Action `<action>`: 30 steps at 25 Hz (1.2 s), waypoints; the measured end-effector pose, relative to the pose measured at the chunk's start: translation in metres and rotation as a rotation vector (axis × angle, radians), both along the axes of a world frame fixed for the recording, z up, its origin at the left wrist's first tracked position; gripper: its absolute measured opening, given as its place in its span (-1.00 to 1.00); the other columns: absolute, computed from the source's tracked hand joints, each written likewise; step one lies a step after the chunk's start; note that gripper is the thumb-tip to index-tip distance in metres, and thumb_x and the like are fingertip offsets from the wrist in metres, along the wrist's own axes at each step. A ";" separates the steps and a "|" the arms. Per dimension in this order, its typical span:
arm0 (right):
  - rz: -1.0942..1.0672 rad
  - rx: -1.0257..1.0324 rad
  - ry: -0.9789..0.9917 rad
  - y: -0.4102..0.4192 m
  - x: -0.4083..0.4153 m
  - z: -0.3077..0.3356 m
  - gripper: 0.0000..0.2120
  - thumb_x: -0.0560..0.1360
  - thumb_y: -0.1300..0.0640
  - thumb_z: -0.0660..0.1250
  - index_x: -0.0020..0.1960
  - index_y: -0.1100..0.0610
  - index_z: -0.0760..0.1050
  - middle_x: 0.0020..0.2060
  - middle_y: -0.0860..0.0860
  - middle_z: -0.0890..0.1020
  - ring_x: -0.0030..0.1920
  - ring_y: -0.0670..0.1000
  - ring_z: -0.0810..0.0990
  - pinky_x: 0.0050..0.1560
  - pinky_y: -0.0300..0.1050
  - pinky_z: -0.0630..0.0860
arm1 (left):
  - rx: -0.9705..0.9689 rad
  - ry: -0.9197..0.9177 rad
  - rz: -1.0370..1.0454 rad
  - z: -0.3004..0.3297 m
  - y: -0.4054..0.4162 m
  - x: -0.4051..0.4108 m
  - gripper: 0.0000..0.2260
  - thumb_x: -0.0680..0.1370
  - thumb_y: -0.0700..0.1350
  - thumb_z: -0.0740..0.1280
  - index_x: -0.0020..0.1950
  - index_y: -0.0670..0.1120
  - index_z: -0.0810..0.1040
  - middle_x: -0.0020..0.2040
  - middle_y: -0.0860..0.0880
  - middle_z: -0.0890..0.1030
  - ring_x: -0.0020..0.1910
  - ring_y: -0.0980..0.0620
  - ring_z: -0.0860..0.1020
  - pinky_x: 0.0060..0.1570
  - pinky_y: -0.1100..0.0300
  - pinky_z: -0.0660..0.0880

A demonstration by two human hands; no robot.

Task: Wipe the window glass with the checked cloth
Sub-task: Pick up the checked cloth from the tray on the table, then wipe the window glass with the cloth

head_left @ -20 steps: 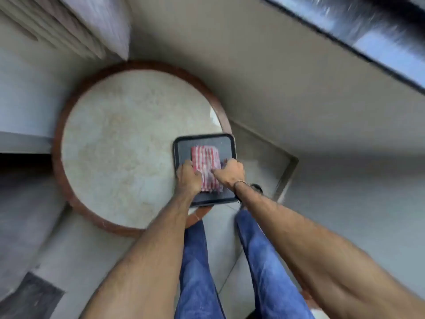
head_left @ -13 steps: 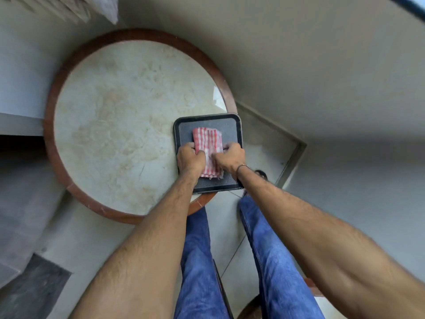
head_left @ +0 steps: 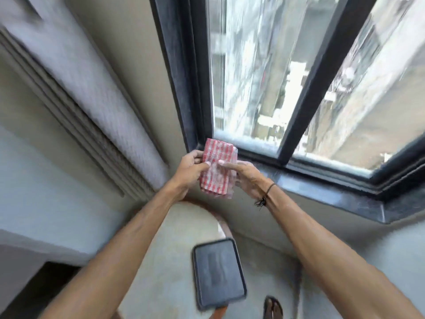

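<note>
A folded red-and-white checked cloth (head_left: 217, 168) is held up in front of me, just below the window's lower left corner. My left hand (head_left: 190, 168) grips its left edge, thumb on top. My right hand (head_left: 243, 174) holds its right side, fingers laid across the front. The window glass (head_left: 250, 72) lies above and to the right, set in a dark frame (head_left: 184, 88) with a slanted middle bar (head_left: 322, 72). The cloth is apart from the glass.
A dark stone sill (head_left: 322, 194) runs under the window to the right. Below my arms a dark tray (head_left: 218, 275) lies bare on the round marble table (head_left: 179, 238). A grey curtain (head_left: 92, 88) hangs at the left. My sandalled foot (head_left: 272, 307) shows at the bottom.
Both hands have lifted the cloth off the tray and raised it toward the window. My view has swung up from the table to the window.
</note>
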State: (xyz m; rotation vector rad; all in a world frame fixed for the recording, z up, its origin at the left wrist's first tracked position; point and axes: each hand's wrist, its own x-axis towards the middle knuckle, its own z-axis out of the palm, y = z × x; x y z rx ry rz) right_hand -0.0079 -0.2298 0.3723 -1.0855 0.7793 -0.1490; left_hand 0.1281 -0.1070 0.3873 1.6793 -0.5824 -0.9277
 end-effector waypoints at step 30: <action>-0.447 -2.886 0.382 -0.178 0.067 0.389 -0.25 0.63 0.17 0.34 0.69 0.14 0.04 0.68 0.11 0.16 0.69 0.10 0.18 0.68 0.14 0.23 | -0.402 -1.881 0.556 0.395 -0.218 0.164 -0.34 0.70 0.07 -0.04 0.69 -0.30 -0.03 0.72 -0.31 -0.01 0.72 -0.28 0.00 0.69 -0.18 0.05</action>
